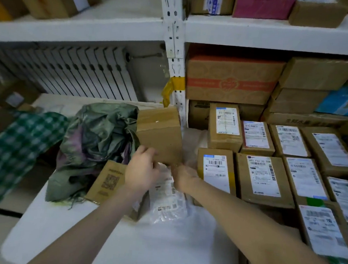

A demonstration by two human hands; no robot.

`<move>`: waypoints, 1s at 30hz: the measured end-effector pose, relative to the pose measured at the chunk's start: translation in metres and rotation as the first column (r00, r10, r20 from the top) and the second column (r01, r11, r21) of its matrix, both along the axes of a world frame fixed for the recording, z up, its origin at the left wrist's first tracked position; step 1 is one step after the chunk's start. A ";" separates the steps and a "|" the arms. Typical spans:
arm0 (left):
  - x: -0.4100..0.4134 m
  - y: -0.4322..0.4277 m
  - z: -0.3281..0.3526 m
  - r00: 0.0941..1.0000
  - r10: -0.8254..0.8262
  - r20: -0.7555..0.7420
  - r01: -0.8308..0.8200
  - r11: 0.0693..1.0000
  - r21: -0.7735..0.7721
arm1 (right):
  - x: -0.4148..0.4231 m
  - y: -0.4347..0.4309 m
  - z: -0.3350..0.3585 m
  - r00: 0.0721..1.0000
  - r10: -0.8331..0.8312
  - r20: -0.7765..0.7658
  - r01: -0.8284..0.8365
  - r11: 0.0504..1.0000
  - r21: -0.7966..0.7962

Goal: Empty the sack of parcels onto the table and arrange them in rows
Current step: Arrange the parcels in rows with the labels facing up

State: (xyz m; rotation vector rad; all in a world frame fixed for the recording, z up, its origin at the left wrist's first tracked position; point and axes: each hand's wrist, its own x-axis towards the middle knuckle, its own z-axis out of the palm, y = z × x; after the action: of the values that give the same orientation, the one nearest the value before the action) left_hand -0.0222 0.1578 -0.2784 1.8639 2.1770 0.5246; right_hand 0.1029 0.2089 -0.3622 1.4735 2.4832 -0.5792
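A plain brown cardboard box (159, 134) is held up above the white table (51, 226), tilted. My left hand (142, 168) grips its lower left corner, and my right hand (183, 176) holds it from below at the lower right. The crumpled green woven sack (95, 143) lies slack on the table to the left of the box. Under my hands lie a clear plastic mailer with a label (166, 196) and a flat brown box with a QR code (109, 181). Several labelled parcels (264, 176) lie in rows on the right.
A white shelf upright (175, 50) stands right behind the held box. Stacked cartons (231, 78) fill the shelf at the back right. A radiator (71, 70) is at the back left, and a green checked cloth (15, 150) lies left of the table.
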 end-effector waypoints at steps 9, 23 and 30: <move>-0.035 0.008 -0.002 0.979 -0.197 0.046 0.198 0.980 -0.030 | -0.028 0.003 -0.041 0.985 -0.137 0.106 0.142 0.989 -0.044; -0.018 0.041 -0.002 0.672 -0.202 0.713 0.498 0.835 -0.233 | 0.064 -0.024 0.089 0.518 -0.490 -0.701 0.269 0.871 -0.410; 0.012 0.062 0.010 0.337 0.117 0.934 0.347 0.907 -0.238 | 0.104 -0.014 0.104 0.371 -0.612 -0.699 0.230 0.790 -0.569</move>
State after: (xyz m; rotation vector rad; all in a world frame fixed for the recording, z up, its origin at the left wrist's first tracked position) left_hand -0.0102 0.2194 -0.2680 0.9792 1.1621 0.7836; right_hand 0.2064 0.1953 -0.2585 1.9706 2.1756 -2.3114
